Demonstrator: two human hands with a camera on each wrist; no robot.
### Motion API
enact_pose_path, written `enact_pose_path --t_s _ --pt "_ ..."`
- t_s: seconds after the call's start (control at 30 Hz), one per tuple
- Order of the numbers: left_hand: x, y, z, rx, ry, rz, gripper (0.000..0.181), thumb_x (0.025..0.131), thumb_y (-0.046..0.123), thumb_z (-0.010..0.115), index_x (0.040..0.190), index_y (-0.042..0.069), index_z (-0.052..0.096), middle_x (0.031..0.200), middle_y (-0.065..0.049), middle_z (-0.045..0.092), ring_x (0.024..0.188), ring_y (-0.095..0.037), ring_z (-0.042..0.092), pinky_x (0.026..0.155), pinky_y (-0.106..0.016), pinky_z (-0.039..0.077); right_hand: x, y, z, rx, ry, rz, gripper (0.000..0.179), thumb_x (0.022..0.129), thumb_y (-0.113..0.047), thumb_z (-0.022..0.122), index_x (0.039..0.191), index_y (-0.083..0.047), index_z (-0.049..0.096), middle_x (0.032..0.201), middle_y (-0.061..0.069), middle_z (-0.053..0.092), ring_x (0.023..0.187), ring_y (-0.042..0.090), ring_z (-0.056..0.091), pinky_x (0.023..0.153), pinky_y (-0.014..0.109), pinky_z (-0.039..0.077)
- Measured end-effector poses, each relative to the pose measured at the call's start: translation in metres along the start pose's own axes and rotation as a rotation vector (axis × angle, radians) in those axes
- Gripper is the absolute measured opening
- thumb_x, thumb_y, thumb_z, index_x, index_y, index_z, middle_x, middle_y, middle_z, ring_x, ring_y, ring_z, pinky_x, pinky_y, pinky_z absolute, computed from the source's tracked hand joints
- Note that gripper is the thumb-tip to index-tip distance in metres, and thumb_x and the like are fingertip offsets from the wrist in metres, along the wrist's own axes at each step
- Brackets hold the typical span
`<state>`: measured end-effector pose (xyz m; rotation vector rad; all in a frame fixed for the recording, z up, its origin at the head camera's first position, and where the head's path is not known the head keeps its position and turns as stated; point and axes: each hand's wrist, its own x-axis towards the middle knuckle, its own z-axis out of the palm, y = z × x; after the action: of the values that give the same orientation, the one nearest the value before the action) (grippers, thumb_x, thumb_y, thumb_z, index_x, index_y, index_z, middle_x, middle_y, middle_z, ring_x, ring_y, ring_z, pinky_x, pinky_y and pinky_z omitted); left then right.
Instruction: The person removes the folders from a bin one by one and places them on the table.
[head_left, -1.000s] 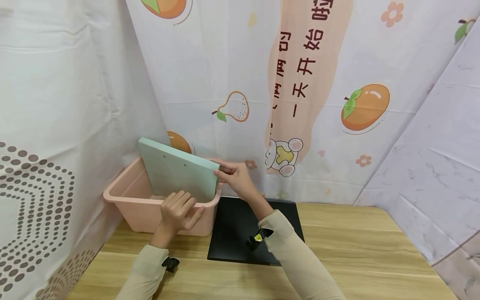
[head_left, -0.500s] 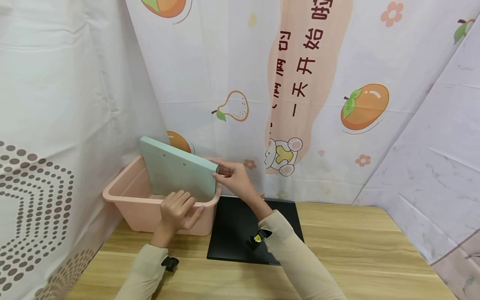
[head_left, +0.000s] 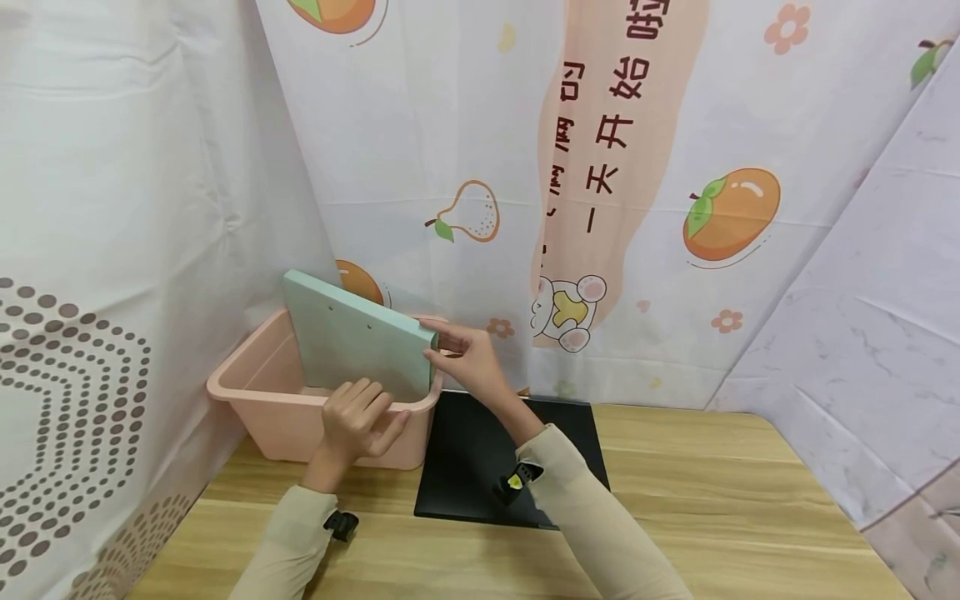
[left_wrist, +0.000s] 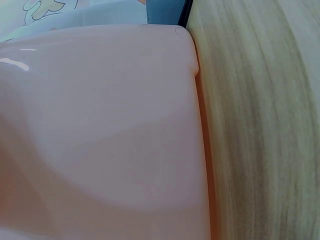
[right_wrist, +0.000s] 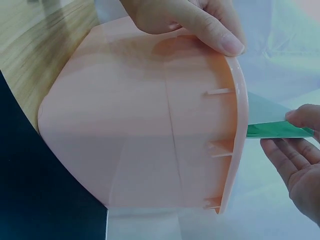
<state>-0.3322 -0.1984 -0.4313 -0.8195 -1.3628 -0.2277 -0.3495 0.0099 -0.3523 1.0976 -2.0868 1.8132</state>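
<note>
- My right hand [head_left: 472, 358] pinches the mint-green file folder [head_left: 360, 346] by its right end, thumb on the face toward me and fingers behind.
- The folder stands on edge inside the pink plastic bin [head_left: 262, 425], its upper part above the rim and its lower edge down inside.
- Its long axis runs left to right along the bin, and one broad face, marked with two small dark dots, points at me.
- The narrow top edge faces up and slopes from high at the left to lower at my right hand in the head view; I can't tell how much of that is tilt and how much its angle across the bin.
- From the right wrist, the folder's end shows a deeper green strip [right_wrist: 280, 130].
- My left hand [head_left: 357, 419] grips the bin's near rim, fingers curled over it and thumb pointing right.
- The bin sits on the wood-grain worktop [head_left: 712, 483], just beside a flat black mat [head_left: 468, 475].
- A fruit-printed curtain [head_left: 465, 125] hangs behind.
</note>
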Motion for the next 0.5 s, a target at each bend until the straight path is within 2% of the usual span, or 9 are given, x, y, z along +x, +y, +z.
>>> enact_pose_path --t_s 0.27,0.5 --pt "-0.0029 -0.0009 0.0005 0.002 -0.004 0.002 0.047 0.094 0.038 0.056 0.058 0.009 0.053 0.053 -0.003 0.046 0.044 -0.018 0.038 0.043 -0.029 0.024 -0.0003 0.0011 0.0051 0.001 0.025 -0.003 0.046 0.09 0.0 0.074 0.134 -0.002 0.064 0.133 0.02 0.066 0.112 0.035 0.071 0.087 0.035 0.06" --pt "-0.0052 -0.0017 0.0006 0.011 -0.014 0.0 0.047 0.094 0.039 0.056 0.058 0.009 0.054 0.054 -0.004 0.048 0.044 -0.019 0.04 0.043 -0.029 0.025 0.0019 0.0052 0.0038 0.043 0.02 -0.017 0.046 0.093 0.003 0.069 0.138 0.001 0.061 0.13 0.024 0.067 0.112 0.039 0.07 0.088 0.034 0.059"
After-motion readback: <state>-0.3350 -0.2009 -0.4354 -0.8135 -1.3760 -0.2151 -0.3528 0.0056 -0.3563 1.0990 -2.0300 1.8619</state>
